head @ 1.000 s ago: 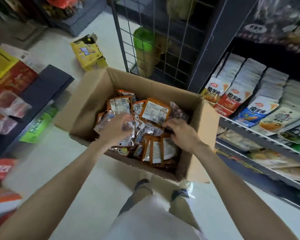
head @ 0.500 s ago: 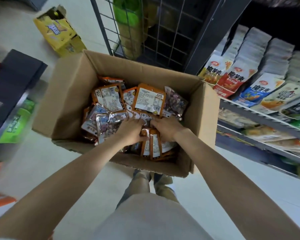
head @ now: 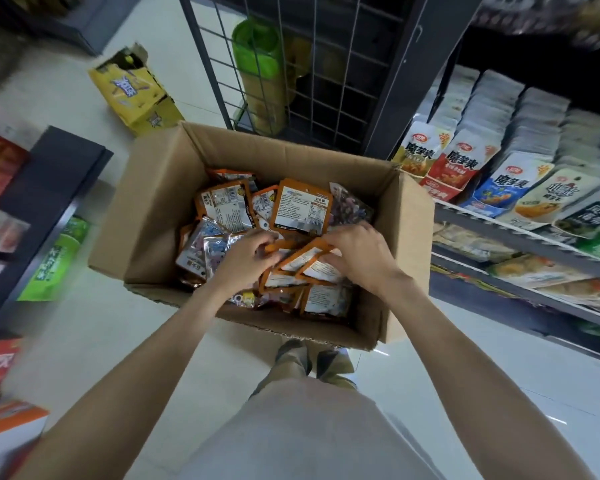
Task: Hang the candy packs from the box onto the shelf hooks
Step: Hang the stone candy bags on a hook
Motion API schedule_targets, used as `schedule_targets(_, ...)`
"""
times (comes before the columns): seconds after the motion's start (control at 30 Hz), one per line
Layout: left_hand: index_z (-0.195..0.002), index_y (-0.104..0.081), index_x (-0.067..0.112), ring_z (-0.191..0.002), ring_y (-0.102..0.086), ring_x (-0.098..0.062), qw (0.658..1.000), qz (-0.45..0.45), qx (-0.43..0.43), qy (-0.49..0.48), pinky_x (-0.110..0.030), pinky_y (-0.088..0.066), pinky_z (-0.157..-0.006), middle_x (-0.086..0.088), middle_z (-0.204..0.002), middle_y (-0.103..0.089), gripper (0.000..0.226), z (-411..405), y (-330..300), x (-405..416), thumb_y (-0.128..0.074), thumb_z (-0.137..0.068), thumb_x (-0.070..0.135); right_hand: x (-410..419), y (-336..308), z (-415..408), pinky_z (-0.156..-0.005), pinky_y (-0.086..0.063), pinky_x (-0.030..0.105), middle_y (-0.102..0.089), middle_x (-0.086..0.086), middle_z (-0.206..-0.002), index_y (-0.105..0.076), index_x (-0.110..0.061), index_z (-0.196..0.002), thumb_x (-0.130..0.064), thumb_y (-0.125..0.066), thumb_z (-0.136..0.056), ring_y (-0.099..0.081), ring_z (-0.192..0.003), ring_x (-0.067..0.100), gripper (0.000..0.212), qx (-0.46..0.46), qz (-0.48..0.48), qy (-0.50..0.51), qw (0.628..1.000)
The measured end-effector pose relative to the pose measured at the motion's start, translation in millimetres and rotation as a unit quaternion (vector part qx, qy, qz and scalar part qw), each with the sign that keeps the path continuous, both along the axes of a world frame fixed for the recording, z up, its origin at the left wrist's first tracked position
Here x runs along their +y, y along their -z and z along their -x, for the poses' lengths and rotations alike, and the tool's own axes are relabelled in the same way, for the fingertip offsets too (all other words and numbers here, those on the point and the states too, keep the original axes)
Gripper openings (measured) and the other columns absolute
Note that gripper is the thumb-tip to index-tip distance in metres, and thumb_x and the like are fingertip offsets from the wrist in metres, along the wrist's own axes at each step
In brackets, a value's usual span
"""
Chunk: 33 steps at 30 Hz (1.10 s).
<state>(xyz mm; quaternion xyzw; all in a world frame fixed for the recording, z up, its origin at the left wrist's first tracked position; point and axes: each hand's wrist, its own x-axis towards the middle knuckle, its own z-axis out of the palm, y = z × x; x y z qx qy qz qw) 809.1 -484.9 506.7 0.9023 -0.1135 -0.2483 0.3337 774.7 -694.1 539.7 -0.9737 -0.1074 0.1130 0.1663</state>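
On the left, a dark shelf unit [head: 49, 188] stands on the pale floor [head: 94, 341], and a torn yellow carton [head: 136, 95] lies farther back. An open cardboard box [head: 153, 216] sits on the floor in the middle, in front of a wire grid rack [head: 312, 64]. Loose candy packs [head: 302, 209] with orange borders fill it, most lying label side up.

The left hand [head: 246, 254] reaches into the box, its fingers [head: 267, 242] curled round the orange edge of a small bundle of packs [head: 305, 261] at the heap's middle. The right hand [head: 357, 254] meets it from the other side, its fingers [head: 329, 237] bent over the bundle's top edge and its thumb tucked beneath, so the bundle sits pinched between both hands, tilted up just above the other packs.

To the right, tiered shelves [head: 520, 226] carry rows of upright snack pouches [head: 458, 168].
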Motion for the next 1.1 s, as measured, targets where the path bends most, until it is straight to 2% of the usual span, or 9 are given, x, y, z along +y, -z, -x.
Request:
schedule_targets(0.1, -0.094, -0.05, 0.02, -0.077, -0.056, -0.012, 0.992, 0.081, -0.007, -0.096, -0.011, -0.042, -0.06, 0.006, -0.082, -0.056, 0.005, -9.4, -25.7, 13.6, -0.054, -0.097, 0.022, -8.4, -16.1, 15.1, -0.067, -0.044, 0.021, -0.068, 0.003, -0.092, -0.072, -0.012, -0.096, -0.025, -0.07, -0.087, -0.064, -0.084, 0.021, 0.016, -0.093, -0.16, 0.14, 0.973)
schedule_targets(0.17, -0.095, -0.048, 0.017, -0.071, -0.056, -0.005, 0.981, 0.115, -0.063, -0.145, -0.014, -0.044, -0.058, 0.006, -0.08, -0.057, 0.01, -16.6, -43.2, 18.4, -0.051, -0.098, 0.025, -14.3, -28.1, 24.9, -0.061, -0.04, 0.005, -0.065, -0.004, -0.089, -0.07, -0.012, -0.094, -0.025, -0.069, -0.088, -0.061, -0.075, 0.007, 0.014, -0.157, -0.202, 0.229, 0.939)
schedule_targets(0.23, -0.093, -0.046, 0.012, -0.064, -0.052, -0.001, 0.966, 0.138, -0.121, -0.18, -0.013, -0.04, -0.055, 0.004, -0.075, -0.054, 0.017, -22.1, -62.0, 17.4, -0.049, -0.099, 0.028, -20.3, -43.9, 32.3, -0.057, -0.044, 0.006, -0.062, -0.009, -0.089, -0.067, -0.017, -0.097, -0.027, -0.067, -0.089, -0.06, -0.074, 0.0, 0.013, -0.19, -0.241, 0.323, 0.895)
schedule_targets(0.33, -0.099, -0.049, 0.008, -0.075, -0.058, -0.017, 0.945, 0.19, -0.137, -0.229, -0.02, -0.046, -0.063, -0.008, -0.085, -0.059, 0.023, -23.4, -84.0, 4.1, -0.046, -0.1, 0.031, -34.1, -64.2, 41.4, -0.063, -0.053, 0.021, -0.067, -0.014, -0.086, -0.066, -0.024, -0.1, -0.024, -0.066, -0.09, -0.067, -0.08, 0.007, 0.01, -0.19, -0.382, 0.46, 0.778)
schedule_targets(0.47, -0.088, -0.053, 0.027, -0.087, -0.065, -0.02, 0.919, 0.285, -0.082, -0.259, -0.043, -0.052, -0.078, -0.002, -0.091, -0.065, 0.017, -12.2, -97.0, -38.4, -0.05, -0.097, 0.04, -65.2, -92.5, 57.4, -0.058, -0.047, 0.011, -0.068, -0.023, -0.068, -0.066, -0.017, -0.095, -0.018, -0.065, -0.091, -0.061, -0.064, -0.009, 0.004, -0.217, -0.507, 0.536, 0.639)
schedule_targets(0.6, -0.089, -0.055, 0.028, -0.091, -0.068, -0.016, 0.91, 0.325, -0.064, -0.248, -0.037, -0.056, -0.079, 0.003, -0.093, -0.068, 0.012, 16.0, -108.9, -105.4, -0.05, -0.098, 0.033, -104.6, -118.8, 84.6, -0.056, -0.045, 0.011, -0.062, -0.019, -0.07, -0.065, -0.022, -0.088, -0.024, -0.068, -0.09, -0.056, -0.06, -0.009, 0.003, -0.293, -0.451, 0.528, 0.657)
schedule_targets(0.8, -0.087, -0.056, 0.016, -0.061, -0.061, -0.015, 0.926, 0.259, -0.268, -0.061, -0.028, -0.043, -0.045, 0.005, -0.07, -0.062, 0.015, 73.9, -129.6, -212.1, -0.053, -0.097, 0.027, -195.8, -145.9, 145.9, -0.063, -0.044, 0.012, -0.061, -0.021, -0.079, -0.056, -0.026, -0.1, -0.023, -0.072, -0.085, -0.058, -0.067, -0.01, 0.022, -0.318, -0.365, 0.489, 0.725)
schedule_targets(0.9, -0.095, -0.065, 0.014, -0.069, -0.066, -0.004, 0.911, 0.247, -0.329, -0.027, -0.017, -0.047, -0.044, 0.014, -0.08, -0.065, 0.02, 111.2, -137.6, -261.4, -0.056, -0.094, 0.032, -244.2, -150.9, 180.8, -0.057, -0.04, 0.003, -0.059, -0.024, -0.069, -0.047, -0.026, -0.118, -0.012, -0.069, -0.087, -0.056, -0.063, -0.014, 0.04, -0.292, -0.373, 0.456, 0.754)
schedule_targets(1.1, -0.091, -0.073, 0.012, -0.06, -0.063, -0.012, 0.884, 0.256, -0.391, -0.023, -0.036, -0.05, -0.047, 0.007, -0.077, -0.07, 0.034, 164.6, -137.5, -328.5, -0.06, -0.09, 0.043, -326.4, -140.8, 222.3, -0.063, -0.046, 0.023, -0.067, -0.013, -0.084, -0.071, -0.024, -0.092, -0.012, -0.06, -0.091, -0.062, -0.078, 0.005, 0.017, -0.204, -0.339, 0.469, 0.789)
